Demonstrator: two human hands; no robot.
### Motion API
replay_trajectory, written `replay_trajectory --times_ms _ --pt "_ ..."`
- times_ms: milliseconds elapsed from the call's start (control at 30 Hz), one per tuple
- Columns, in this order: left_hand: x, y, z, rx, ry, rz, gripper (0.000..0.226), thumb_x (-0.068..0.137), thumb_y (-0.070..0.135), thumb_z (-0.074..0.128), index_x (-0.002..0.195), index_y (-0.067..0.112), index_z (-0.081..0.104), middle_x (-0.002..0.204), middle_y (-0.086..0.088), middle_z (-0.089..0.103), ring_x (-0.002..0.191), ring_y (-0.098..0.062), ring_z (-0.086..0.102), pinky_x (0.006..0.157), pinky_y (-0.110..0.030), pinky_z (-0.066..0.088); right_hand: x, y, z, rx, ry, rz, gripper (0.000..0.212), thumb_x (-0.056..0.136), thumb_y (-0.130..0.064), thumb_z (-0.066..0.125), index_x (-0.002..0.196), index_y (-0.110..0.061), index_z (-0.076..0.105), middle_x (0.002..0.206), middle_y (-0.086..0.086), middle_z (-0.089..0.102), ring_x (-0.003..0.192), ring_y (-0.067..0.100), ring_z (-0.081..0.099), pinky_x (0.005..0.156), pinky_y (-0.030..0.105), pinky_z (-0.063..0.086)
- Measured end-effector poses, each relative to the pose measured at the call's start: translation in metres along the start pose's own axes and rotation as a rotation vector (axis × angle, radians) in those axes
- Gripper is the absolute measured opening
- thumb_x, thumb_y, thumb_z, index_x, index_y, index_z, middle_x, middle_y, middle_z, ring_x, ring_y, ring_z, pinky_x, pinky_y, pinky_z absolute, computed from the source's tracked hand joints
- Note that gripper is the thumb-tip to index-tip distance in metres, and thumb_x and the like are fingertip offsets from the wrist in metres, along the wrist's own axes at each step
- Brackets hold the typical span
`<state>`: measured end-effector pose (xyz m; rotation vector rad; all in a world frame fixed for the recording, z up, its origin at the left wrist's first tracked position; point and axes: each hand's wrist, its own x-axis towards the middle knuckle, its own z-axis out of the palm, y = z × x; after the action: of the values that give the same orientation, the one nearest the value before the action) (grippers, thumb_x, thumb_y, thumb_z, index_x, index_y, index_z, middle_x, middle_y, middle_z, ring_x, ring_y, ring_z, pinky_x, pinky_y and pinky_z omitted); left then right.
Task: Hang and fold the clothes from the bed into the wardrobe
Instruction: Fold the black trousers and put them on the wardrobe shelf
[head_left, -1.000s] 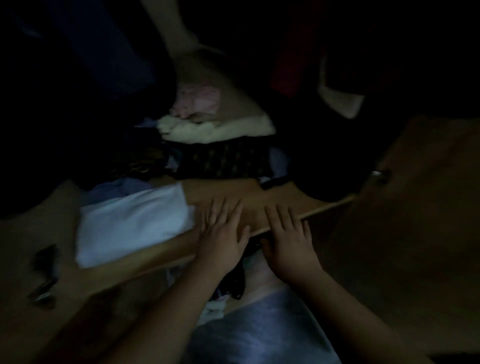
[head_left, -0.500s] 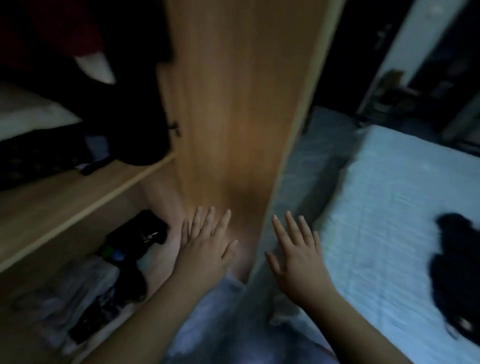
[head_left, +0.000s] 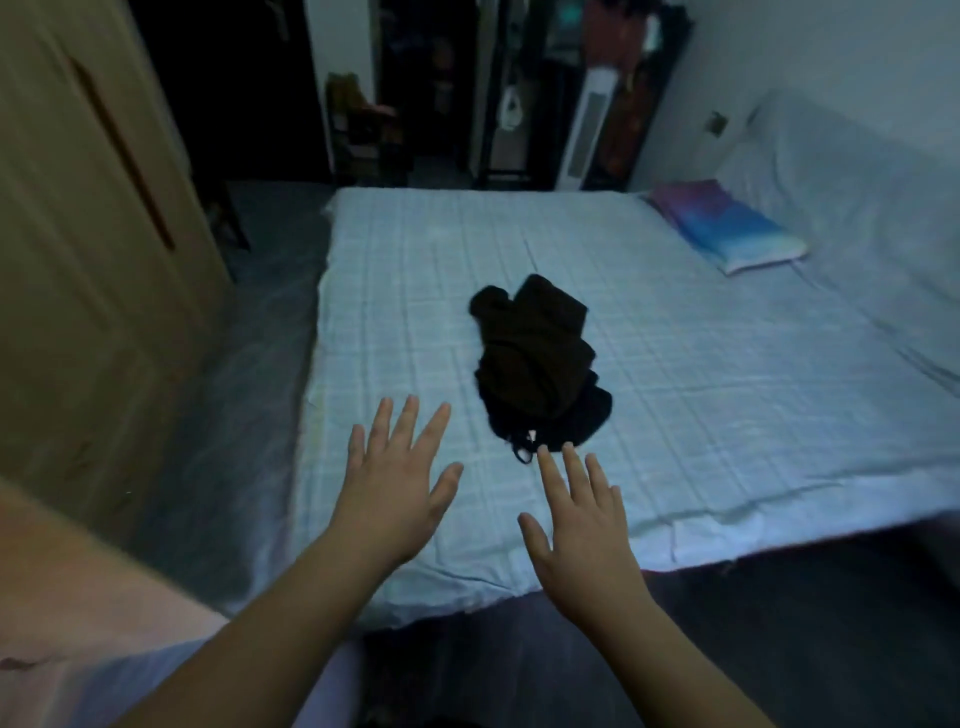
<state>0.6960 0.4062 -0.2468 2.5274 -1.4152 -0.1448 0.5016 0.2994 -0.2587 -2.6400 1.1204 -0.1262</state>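
Dim bedroom: the bed (head_left: 675, 395) carries one dark clothes heap (head_left: 535, 364) near its middle. Short of the heap, the left hand (head_left: 395, 499) and right hand (head_left: 582, 525) hover, fingers spread wide and empty, likely reaching to gather it.

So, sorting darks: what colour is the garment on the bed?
Black, possibly very dark brown; the garment shows in the head view.

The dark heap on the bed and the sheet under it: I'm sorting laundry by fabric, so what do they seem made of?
Dark heap: soft matte cloth, possibly knit; it slumps in folds. Sheet: thin woven fabric, likely cotton, pale blue checks, faint creases.
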Motion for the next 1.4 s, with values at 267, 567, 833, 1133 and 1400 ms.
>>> replay_trajectory --times_ms 267,567,833,1133,1400 --pt "0.079 0.023 0.045 -0.038 -0.099 0.033 0.08 0.08 0.07 -0.006 0.154 0.04 -0.011 0.166 -0.001 -0.006 0.152 -0.026 -0.015 0.122 -0.051 -0.001 0.061 0.046 0.007 0.027 -0.04 0.044 0.078 0.083 -0.064 0.005 0.156 -0.04 -0.01 0.165 -0.009 -0.016 0.152 0.018 -0.017 0.123 0.045 -0.004" --pt "0.223 0.023 0.125 -0.116 -0.214 0.041 0.082 0.079 0.067 -0.007 0.155 0.036 -0.011 0.166 -0.005 -0.002 0.152 -0.029 -0.008 0.121 -0.052 0.003 0.191 0.121 0.044 -0.063 -0.219 0.132 0.07 0.094 -0.059 0.017 0.156 -0.038 -0.009 0.164 -0.008 -0.015 0.153 0.02 -0.012 0.122 0.044 0.0" --pt "0.299 0.023 0.226 -0.146 -0.409 -0.003 0.069 0.101 0.052 0.026 0.157 0.031 -0.009 0.167 -0.005 -0.001 0.152 -0.028 -0.004 0.123 -0.049 0.005 0.274 0.187 0.101 -0.029 -0.361 0.182 0.074 0.101 -0.045 0.043 0.159 -0.028 0.0 0.167 0.002 0.002 0.154 0.025 -0.002 0.124 0.045 0.01" --pt "0.338 0.055 0.355 -0.512 -0.446 -0.248 0.068 0.096 0.019 0.055 0.155 0.011 0.022 0.151 -0.013 0.039 0.138 -0.028 0.038 0.114 -0.035 0.032 0.351 0.28 0.231 0.037 -0.608 0.092 0.08 0.096 -0.037 0.057 0.159 -0.014 0.013 0.164 0.01 0.019 0.149 0.026 0.02 0.12 0.037 0.024" --pt "0.369 0.057 0.445 -0.525 -0.368 -0.411 0.064 0.089 0.001 0.06 0.148 0.017 0.043 0.154 -0.012 0.033 0.138 -0.024 0.039 0.114 -0.025 0.029 0.398 0.318 0.317 -0.094 -0.408 -0.143 0.07 0.081 -0.027 0.069 0.145 -0.029 0.041 0.136 0.006 0.049 0.125 0.031 0.042 0.098 0.047 0.04"
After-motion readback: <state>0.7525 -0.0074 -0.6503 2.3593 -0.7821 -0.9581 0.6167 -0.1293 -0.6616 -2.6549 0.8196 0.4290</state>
